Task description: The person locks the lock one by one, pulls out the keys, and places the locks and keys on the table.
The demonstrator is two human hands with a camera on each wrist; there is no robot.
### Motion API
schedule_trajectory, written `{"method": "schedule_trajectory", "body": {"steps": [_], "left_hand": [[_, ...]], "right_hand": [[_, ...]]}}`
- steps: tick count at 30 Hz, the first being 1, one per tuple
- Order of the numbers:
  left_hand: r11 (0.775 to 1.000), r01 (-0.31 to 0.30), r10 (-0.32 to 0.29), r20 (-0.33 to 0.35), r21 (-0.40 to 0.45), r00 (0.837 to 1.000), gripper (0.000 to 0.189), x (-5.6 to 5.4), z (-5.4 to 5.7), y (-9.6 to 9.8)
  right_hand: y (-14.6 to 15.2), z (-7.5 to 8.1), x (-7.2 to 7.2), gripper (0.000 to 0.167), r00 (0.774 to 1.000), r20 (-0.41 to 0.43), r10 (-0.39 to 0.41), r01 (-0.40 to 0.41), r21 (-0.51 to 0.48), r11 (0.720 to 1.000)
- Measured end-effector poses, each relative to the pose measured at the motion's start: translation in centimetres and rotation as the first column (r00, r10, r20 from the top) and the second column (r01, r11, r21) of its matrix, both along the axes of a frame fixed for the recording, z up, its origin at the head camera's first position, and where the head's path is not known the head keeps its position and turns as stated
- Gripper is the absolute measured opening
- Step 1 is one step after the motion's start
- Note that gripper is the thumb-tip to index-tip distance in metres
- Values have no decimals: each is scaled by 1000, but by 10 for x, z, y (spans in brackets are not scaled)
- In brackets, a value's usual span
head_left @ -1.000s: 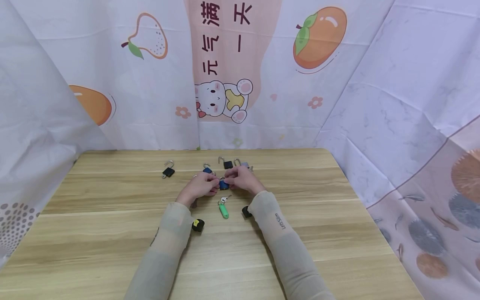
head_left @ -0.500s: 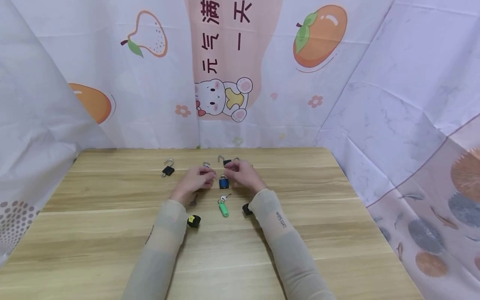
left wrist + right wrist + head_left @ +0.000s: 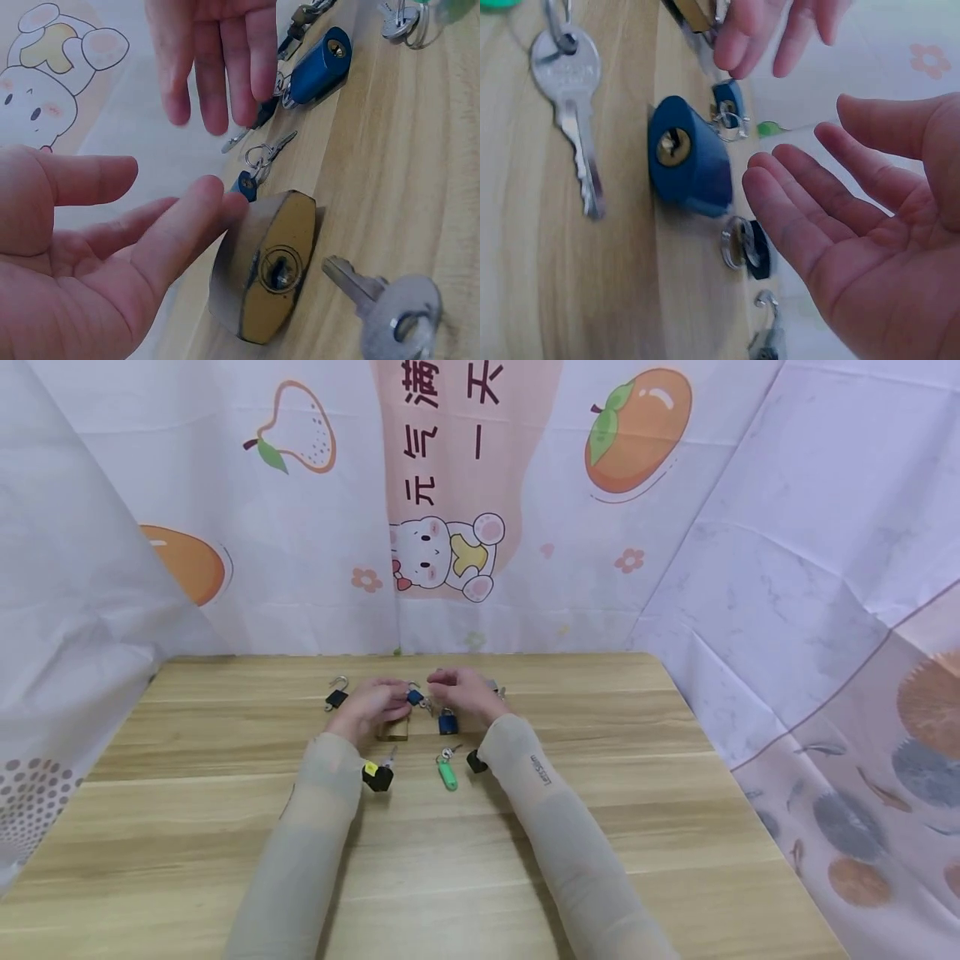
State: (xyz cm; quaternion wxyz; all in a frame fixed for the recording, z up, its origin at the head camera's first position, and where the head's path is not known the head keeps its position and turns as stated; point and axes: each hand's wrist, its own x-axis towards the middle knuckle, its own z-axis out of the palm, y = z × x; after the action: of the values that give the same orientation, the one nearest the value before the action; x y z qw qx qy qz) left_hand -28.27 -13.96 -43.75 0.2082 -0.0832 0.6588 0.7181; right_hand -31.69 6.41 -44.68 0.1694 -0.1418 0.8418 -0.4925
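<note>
My left hand (image 3: 372, 703) hovers above the table's far part, its fingers loosely extended with nothing held. Just under its fingers stands a brass padlock (image 3: 281, 270) with the keyhole facing me. By the fingertips is a small open blue padlock (image 3: 415, 697) with keys on a ring; whether they touch is unclear. My right hand (image 3: 465, 691), palm inward and fingers spread, holds nothing. Below it stands a larger blue padlock (image 3: 686, 161), closed. In the right wrist view, a black padlock (image 3: 757, 251) with a key ring shows beside the right fingers.
Another open black padlock (image 3: 336, 699) lies at the back left, a grey padlock (image 3: 491, 685) at the back right. Nearer are a key with a green tag (image 3: 447, 772) and a loose-lying key (image 3: 401, 307). A printed curtain (image 3: 300, 568) hangs behind the table.
Both hands have come off the larger blue padlock, which now stands alone. The left hand has moved left and farther back, uncovering the brass padlock; the right has moved back and slightly left.
</note>
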Motion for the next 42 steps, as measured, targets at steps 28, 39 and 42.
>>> {"method": "schedule_trajectory", "body": {"steps": [28, 39, 42], "left_hand": [[984, -137, 146, 71, -113, 987, 41, -25, -5, 12], [970, -201, 207, 31, -139, 978, 43, -31, -15, 22], [965, -211, 216, 19, -154, 976, 42, -33, -16, 23]], "right_hand": [[-44, -19, -23, 27, 969, -65, -237, 246, 231, 942], [-43, -18, -22, 41, 955, -32, -294, 293, 229, 928], [-43, -18, -20, 39, 956, -43, -289, 292, 201, 935]]}}
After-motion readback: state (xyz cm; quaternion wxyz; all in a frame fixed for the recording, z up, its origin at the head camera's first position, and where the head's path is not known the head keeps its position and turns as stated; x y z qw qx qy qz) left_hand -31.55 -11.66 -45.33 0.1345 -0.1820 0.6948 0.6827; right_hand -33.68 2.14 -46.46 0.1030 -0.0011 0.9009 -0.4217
